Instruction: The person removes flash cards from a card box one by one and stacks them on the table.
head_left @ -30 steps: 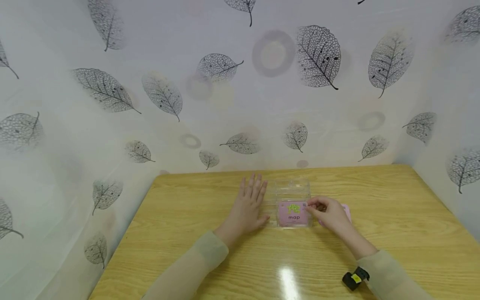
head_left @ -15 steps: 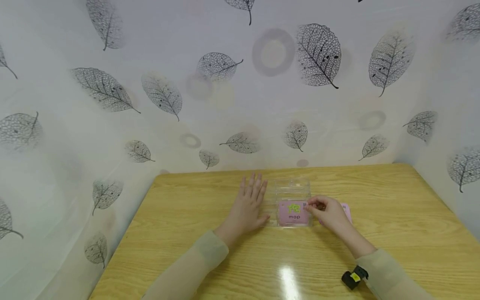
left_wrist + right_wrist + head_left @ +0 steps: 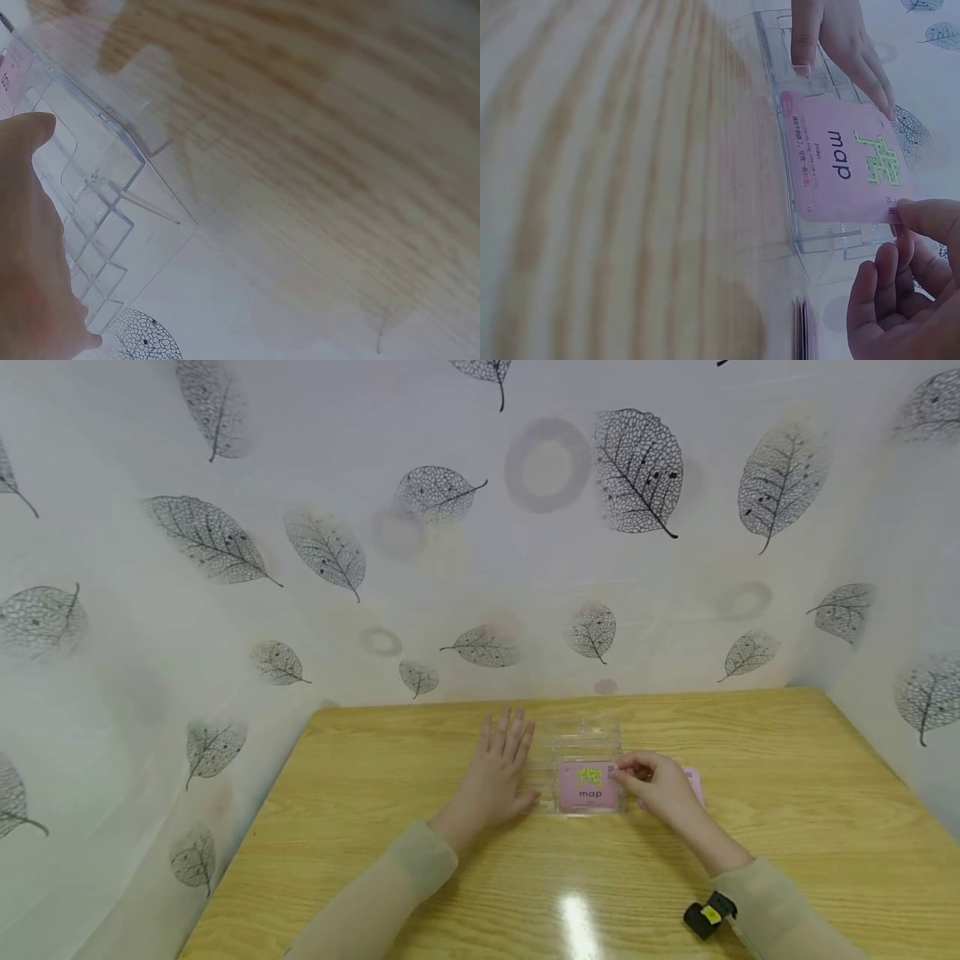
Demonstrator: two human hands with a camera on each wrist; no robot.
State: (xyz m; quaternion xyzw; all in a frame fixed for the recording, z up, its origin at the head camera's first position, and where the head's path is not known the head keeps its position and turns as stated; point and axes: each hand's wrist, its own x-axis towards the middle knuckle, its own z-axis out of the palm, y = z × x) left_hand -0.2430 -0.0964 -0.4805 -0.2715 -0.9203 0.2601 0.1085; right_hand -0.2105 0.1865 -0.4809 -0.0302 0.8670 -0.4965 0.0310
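Note:
A pink flash card [image 3: 588, 799] printed with "map" and a yellow-green drawing lies over the right part of a clear plastic box [image 3: 585, 743]. My right hand [image 3: 663, 789] pinches the card's upper right corner between thumb and finger, as the right wrist view also shows; its other fingers curl loosely. On the box's left side rests my left hand [image 3: 497, 777], palm down with fingers straight and spread. The left wrist view shows the box's divided compartments [image 3: 101, 217] beside that hand. In the right wrist view the flash card [image 3: 832, 180] tilts over the box.
A small stack of pink cards [image 3: 693, 783] lies right of the box, partly hidden behind my right hand; its edges [image 3: 805, 330] show in the right wrist view. A black strap device [image 3: 708, 917] sits at the right sleeve. The wooden table [image 3: 360, 752] meets a leaf-patterned backdrop [image 3: 525, 568].

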